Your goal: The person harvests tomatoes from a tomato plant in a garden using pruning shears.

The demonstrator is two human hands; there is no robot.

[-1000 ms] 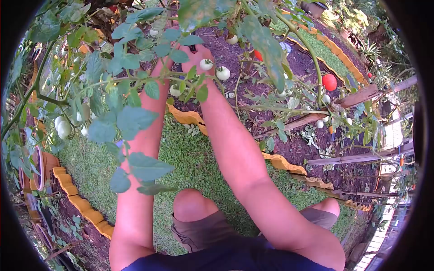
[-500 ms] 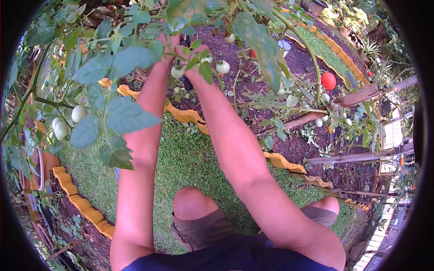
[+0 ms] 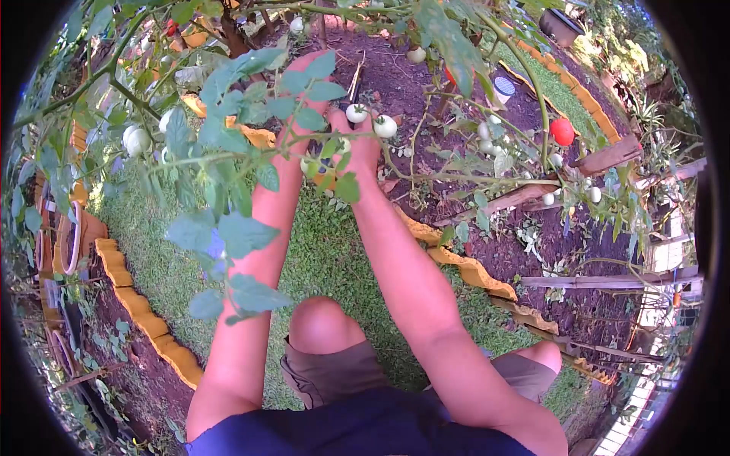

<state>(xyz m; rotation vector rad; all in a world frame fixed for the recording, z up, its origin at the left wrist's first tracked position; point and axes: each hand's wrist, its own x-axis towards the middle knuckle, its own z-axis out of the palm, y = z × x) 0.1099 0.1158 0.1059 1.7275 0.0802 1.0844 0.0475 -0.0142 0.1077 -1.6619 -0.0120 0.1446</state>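
Note:
My right hand (image 3: 362,144) is closed around a dark, slender tool (image 3: 354,90), whose pointed end sticks out beyond the fingers; its exact kind is hard to make out. Pale green tomatoes (image 3: 385,126) hang in front of that hand and hide part of it. Up and to the left, my left hand (image 3: 308,67) reaches in among the tomato leaves (image 3: 255,232). Foliage covers its fingers, so whether it grips anything does not show.
A red tomato (image 3: 562,132) hangs at the right near a wooden stake (image 3: 608,157). More green tomatoes (image 3: 137,140) hang at the left. Yellow scalloped edging (image 3: 141,308) borders the lawn (image 3: 319,251) and the dark soil bed (image 3: 563,235). Branches cross above both arms.
My right hand has shifted right and a little down, with the dark tool now pointing up. The hands are farther apart. Leaves and branches have shifted in view.

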